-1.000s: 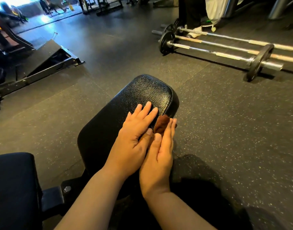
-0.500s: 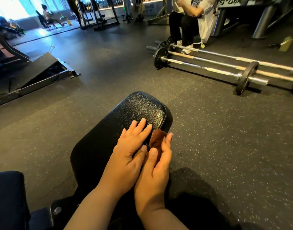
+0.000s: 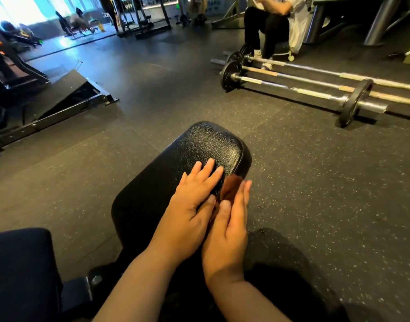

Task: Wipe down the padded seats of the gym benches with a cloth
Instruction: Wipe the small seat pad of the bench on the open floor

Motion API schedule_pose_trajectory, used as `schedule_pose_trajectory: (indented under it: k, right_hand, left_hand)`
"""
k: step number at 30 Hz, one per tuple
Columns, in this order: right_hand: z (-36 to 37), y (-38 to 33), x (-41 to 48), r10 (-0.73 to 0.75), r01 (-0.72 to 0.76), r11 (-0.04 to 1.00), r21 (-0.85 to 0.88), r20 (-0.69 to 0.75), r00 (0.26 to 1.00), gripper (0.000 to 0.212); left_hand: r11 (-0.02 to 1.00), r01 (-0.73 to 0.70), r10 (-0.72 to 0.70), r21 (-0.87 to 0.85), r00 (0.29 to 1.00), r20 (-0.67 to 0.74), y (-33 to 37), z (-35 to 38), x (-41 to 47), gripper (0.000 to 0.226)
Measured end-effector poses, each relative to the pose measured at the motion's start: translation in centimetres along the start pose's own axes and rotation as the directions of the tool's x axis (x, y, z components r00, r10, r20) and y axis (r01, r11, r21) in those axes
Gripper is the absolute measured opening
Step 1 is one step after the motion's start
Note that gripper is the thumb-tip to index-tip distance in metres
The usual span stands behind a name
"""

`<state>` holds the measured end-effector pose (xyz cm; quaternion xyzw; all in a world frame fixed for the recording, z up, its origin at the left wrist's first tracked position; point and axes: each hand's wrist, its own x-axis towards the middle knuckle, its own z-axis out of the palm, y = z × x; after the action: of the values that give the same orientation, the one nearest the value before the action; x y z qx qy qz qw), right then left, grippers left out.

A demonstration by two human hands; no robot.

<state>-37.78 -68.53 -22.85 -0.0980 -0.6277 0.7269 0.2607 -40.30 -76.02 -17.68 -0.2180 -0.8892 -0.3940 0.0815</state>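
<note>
A black padded bench seat [image 3: 171,168] runs away from me in the middle of the view. My left hand [image 3: 194,201] lies flat on its right part, fingers straight. Along the seat's right side my right hand [image 3: 229,226] presses a small brown cloth [image 3: 232,185] against the pad's edge with straight fingers; most of the cloth is hidden behind them. The two hands touch at the thumbs.
A second dark pad [image 3: 20,270] sits at the lower left, joined by a metal frame [image 3: 83,289]. Barbells with plates [image 3: 352,103] lie on the rubber floor at the right. A seated person [image 3: 271,26] is beyond them. A slanted black board [image 3: 60,94] stands at the left.
Both hands with the cloth shifted slightly along the seat's right edge. My view tilted up, bringing the seated person and the far gym into sight.
</note>
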Motion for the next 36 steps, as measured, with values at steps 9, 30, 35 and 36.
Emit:
schedule_pose_trajectory:
  k: [9, 30, 35, 36]
  right_hand:
    - [-0.4, 1.0, -3.3, -0.026, 0.030, 0.999, -0.039, 0.084, 0.996, 0.052]
    - [-0.1, 0.8, -3.6, -0.051, 0.061, 0.993, -0.097, 0.102, 0.993, 0.053]
    - [-0.6, -1.2, 3.8, 0.013, -0.008, 0.988, -0.155, 0.027, 1.000, 0.050]
    - [-0.7, -1.4, 5.2, 0.026, -0.023, 0.987, -0.161, 0.014, 1.000, 0.050]
  left_hand:
    - [0.996, 0.003, -0.004, 0.085, 1.000, 0.022, -1.1, -0.5, -3.0, 0.055]
    - [0.994, 0.030, -0.035, 0.102, 0.998, 0.047, -1.4, -0.8, -4.3, 0.055]
    - [0.995, 0.013, -0.018, 0.098, 0.999, 0.049, -1.5, -0.8, -4.3, 0.056]
    - [0.995, 0.019, -0.024, 0.094, 0.998, 0.056, -1.4, -0.7, -4.4, 0.056]
